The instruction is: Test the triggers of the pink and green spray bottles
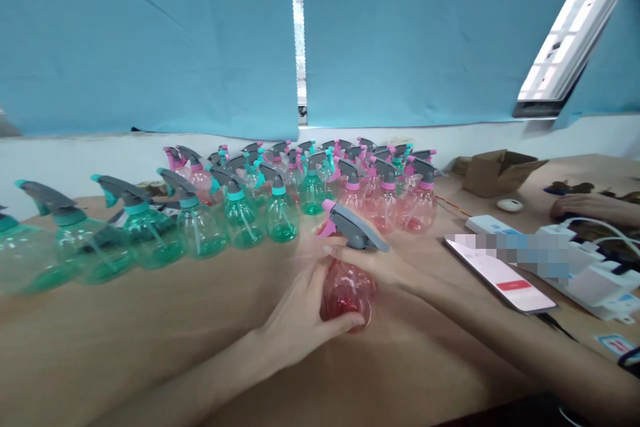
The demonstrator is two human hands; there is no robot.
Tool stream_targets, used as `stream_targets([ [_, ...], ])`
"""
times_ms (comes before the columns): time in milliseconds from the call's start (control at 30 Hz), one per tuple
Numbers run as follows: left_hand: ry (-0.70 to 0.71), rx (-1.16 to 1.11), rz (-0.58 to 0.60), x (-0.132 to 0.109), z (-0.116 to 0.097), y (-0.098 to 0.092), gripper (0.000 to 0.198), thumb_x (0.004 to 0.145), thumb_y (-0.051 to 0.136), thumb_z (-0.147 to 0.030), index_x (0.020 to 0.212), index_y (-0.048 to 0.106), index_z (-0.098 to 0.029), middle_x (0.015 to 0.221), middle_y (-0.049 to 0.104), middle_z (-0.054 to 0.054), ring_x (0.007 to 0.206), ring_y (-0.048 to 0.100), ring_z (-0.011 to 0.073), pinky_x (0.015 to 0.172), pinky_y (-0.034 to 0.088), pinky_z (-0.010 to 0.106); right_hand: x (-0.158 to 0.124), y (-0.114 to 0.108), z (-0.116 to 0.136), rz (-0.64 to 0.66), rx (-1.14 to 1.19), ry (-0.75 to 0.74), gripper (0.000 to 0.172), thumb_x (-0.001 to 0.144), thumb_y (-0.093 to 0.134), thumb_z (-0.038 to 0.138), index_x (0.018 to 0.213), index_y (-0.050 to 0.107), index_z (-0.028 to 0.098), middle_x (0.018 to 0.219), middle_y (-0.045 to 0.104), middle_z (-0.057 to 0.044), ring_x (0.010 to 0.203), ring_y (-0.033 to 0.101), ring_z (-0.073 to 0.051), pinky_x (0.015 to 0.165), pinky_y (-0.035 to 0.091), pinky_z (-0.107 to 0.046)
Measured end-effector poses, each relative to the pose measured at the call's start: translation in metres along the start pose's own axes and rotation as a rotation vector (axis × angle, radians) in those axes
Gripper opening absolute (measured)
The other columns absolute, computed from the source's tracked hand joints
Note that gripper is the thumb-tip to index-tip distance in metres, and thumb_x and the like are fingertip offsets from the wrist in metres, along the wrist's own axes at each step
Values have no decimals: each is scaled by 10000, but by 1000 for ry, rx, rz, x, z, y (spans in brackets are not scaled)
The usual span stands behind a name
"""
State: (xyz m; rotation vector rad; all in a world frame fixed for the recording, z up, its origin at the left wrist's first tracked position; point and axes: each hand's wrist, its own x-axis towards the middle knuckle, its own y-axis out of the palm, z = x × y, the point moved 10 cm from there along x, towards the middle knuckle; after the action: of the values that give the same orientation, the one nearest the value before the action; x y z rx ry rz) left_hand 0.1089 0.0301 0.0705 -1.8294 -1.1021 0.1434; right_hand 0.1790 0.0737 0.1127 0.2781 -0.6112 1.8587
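A pink see-through spray bottle (349,290) with a grey and pink trigger head (356,228) stands close in front of me, slightly tilted. My left hand (313,310) wraps round its round body from the left, thumb across the lower front. At the bottle's neck, just under the trigger head, my right hand (370,265) has its fingers closed round the collar. The far fingers of both hands are hidden behind the bottle.
Green spray bottles (200,230) line the left side, with pink ones (385,207) and more mixed rows behind. To the right lie a phone (500,273), a white power strip (590,267) and an open cardboard box (500,173). Another person's hand (595,207) rests at far right.
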Motion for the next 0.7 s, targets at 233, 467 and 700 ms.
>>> stream_targets([
  [233,6,150,114,-2,36,-1,731,798,592,-533,1372,273,-213,1360,394,106,1243,366,267,1027,299,427,6,-21,-15,-130,-163,107,99,654,524,164,712,519,244,653,511,43,579,477,-127,558,436,-285],
  [467,-95,252,164,-11,77,-6,615,838,525,-516,1364,328,-263,1387,363,89,1259,344,287,1014,304,466,26,-27,-21,-142,-190,116,158,615,482,162,556,352,230,532,337,61,475,327,-101,461,334,-247],
  [700,-89,310,239,-8,85,5,637,836,513,-518,1381,326,-244,1428,325,104,1295,282,319,1017,275,520,40,-30,-31,-111,-265,90,55,612,482,193,609,457,242,570,422,42,550,450,-132,525,401,-268],
])
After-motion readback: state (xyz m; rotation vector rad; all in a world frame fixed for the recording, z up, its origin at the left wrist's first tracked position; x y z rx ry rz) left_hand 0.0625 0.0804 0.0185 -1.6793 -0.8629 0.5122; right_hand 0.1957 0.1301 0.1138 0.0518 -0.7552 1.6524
